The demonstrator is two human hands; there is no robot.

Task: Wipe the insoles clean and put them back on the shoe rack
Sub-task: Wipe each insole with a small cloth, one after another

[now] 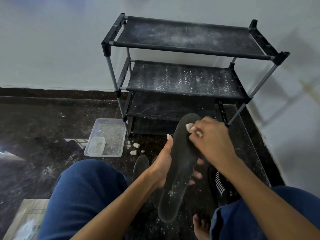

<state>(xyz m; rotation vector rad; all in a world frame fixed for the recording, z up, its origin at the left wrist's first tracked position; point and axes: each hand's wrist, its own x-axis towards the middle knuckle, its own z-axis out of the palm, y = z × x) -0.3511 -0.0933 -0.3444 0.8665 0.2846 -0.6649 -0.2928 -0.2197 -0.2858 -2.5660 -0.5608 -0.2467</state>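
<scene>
Insole (180,163), dark, dusted with white specks: held above the floor (43,129) in front of the shoe rack, toe end towards the rack, heel end towards the person's knees.
Left hand (161,166): grips the insole along its left edge, thumb lying up the edge, fingers (197,174) curled round from underneath.
Right hand (210,142): pinches a small pale wad, apparently a cloth or wipe (189,127), blurred, pressed on the insole's toe end.
Second insole (141,168): dark, lying on the floor just left of the held one, partly hidden by the left wrist.
Shoe rack (187,49): black, tiered, shelves speckled white, standing on the floor against the wall.
Clear plastic tray (90,149): on the floor at the rack's left foot, a smaller clear box (97,145) inside it.
Two small pale caps (136,145): on the floor beside the tray.
</scene>
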